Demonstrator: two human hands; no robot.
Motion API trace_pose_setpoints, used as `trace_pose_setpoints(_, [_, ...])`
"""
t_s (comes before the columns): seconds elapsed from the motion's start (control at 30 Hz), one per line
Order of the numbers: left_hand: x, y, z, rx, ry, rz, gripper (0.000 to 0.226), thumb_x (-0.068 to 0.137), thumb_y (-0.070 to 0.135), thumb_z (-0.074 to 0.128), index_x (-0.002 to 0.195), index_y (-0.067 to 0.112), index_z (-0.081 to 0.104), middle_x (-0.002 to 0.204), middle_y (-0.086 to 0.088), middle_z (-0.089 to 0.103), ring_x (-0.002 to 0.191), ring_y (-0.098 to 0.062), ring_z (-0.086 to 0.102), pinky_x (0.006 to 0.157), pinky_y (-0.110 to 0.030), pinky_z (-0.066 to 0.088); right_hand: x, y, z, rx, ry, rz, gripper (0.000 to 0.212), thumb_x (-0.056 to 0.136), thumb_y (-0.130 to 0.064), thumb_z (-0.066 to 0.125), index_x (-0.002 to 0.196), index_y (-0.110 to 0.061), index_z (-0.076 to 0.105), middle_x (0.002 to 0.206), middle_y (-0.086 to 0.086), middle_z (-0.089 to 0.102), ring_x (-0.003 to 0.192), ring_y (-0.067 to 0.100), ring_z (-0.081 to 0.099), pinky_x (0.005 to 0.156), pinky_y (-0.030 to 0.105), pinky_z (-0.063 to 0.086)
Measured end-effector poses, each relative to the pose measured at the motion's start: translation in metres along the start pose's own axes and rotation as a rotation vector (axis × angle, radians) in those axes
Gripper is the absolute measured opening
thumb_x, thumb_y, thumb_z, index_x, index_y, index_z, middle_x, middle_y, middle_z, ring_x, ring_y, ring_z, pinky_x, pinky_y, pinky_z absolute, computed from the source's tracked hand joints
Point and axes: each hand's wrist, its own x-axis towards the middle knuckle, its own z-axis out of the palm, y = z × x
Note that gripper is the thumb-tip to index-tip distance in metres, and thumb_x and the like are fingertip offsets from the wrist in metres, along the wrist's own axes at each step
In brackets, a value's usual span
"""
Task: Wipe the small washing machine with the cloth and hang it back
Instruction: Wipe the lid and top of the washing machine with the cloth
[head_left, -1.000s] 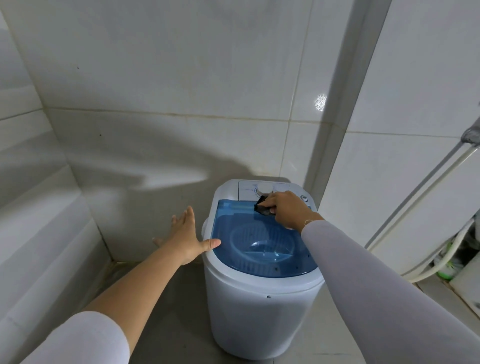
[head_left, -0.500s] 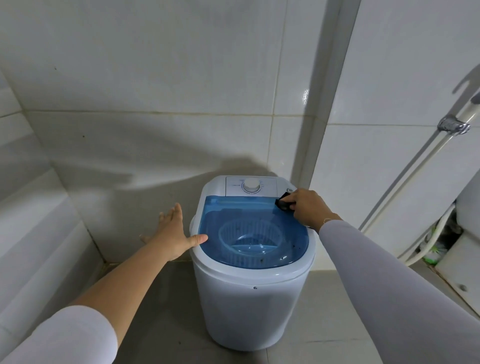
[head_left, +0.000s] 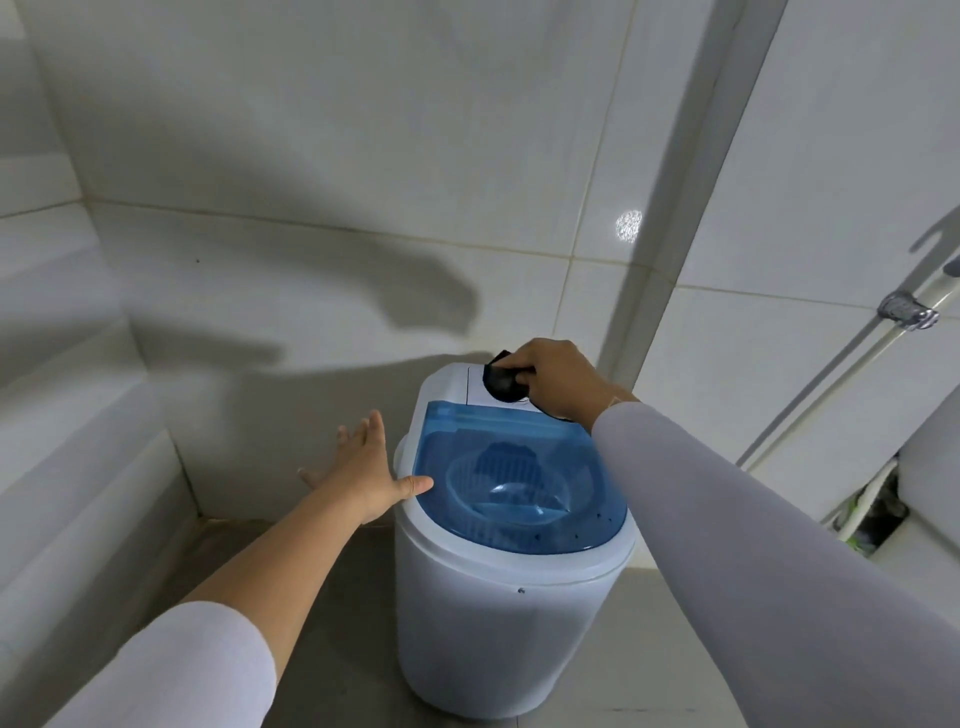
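Walls: large glossy white tiles (head_left: 332, 130) with thin pale grout lines, running horizontally at mid-height. Two wall planes meet at a left corner; a stepped white ledge (head_left: 78, 457) runs along the left wall down to floor level. A vertical grey-white column (head_left: 675, 208) stands right of centre, projecting from the back wall. Floor: matte grey tiles (head_left: 332, 587), darker along the joint at the wall base. Right wall carries a pale pipe (head_left: 831, 384) running diagonally, held by a chrome clamp (head_left: 906, 310). A white hose (head_left: 867, 499) drops into a dark gap at lower right, beside a white fixture edge. Light: one bright specular spot (head_left: 628, 226) on the back-wall tile; soft shadows fall across the back wall.
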Motion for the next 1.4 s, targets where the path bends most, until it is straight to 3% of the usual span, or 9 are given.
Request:
trace_pose_setpoints(0.17, [-0.007,0.0,-0.001,-0.064,-0.019,0.0,0.113,0.078,0.064,0.058,0.149,0.02,-0.018,0.161,0.0,-0.009,0.148,-0.023,-0.01,0.112,-0.067,0.009,0.017,-0.052,0.031,-0.047,-0.125,-0.134,0.04,0.089,0.002,0.042,0.116,-0.016,0.065,0.117,0.014,0.063,0.108,0.031,0.057,0.094,0.038,0.045])
trace_pose_setpoints(0.37, [-0.009,-0.002,-0.002,-0.11,-0.043,-0.006,0.112,0.079,0.064,0.057,0.149,0.02,-0.019,0.161,-0.001,-0.009,0.148,-0.022,-0.012,0.112,-0.067,0.009,0.018,-0.065,0.069,-0.134,-0.261,-0.161,0.033,0.091,-0.005,0.043,0.109,-0.018,0.067,0.117,0.011,0.061,0.109,0.032,0.055,0.093,0.042,0.047])
trace_pose_setpoints(0.53, [-0.011,-0.002,-0.005,-0.124,-0.044,-0.017,0.112,0.079,0.064,0.058,0.15,0.02,-0.017,0.161,0.0,-0.009,0.148,-0.022,-0.011,0.111,-0.068,0.009,0.013,-0.061,0.072,-0.151,-0.307,-0.138,0.038,0.093,-0.025,0.048,0.13,-0.031,0.052,0.142,0.004,0.046,0.126,0.032,0.041,0.108,0.044,0.035])
trace_pose_setpoints(0.7, [-0.008,-0.002,-0.004,-0.107,-0.042,-0.018,0.113,0.078,0.066,0.057,0.15,0.02,-0.017,0.161,0.003,-0.01,0.148,-0.021,-0.011,0.11,-0.069,0.01,0.01,-0.054,0.075,-0.103,-0.267,-0.124,0.04,0.093,-0.015,0.05,0.129,-0.032,0.054,0.144,0.001,0.045,0.125,0.03,0.041,0.106,0.037,0.032])
trace_pose_setpoints(0.87, [-0.01,-0.003,-0.003,-0.093,-0.038,-0.018,0.113,0.077,0.068,0.056,0.149,0.021,-0.017,0.161,0.003,-0.011,0.148,-0.021,-0.012,0.111,-0.068,0.009,0.004,-0.047,0.071,-0.093,-0.24,-0.105,0.041,0.092,-0.01,0.05,0.127,-0.029,0.056,0.139,0.002,0.05,0.124,0.029,0.044,0.105,0.039,0.037])
trace_pose_setpoints(1.4, [-0.01,-0.001,-0.003,-0.038,-0.017,-0.032,0.113,0.077,0.068,0.055,0.15,0.019,-0.016,0.161,0.002,-0.01,0.148,-0.023,-0.01,0.111,-0.068,0.011,-0.019,-0.006,0.051,-0.049,-0.18,0.007,0.038,0.089,-0.006,0.053,0.12,-0.024,0.064,0.13,0.001,0.061,0.117,0.026,0.054,0.101,0.035,0.044])
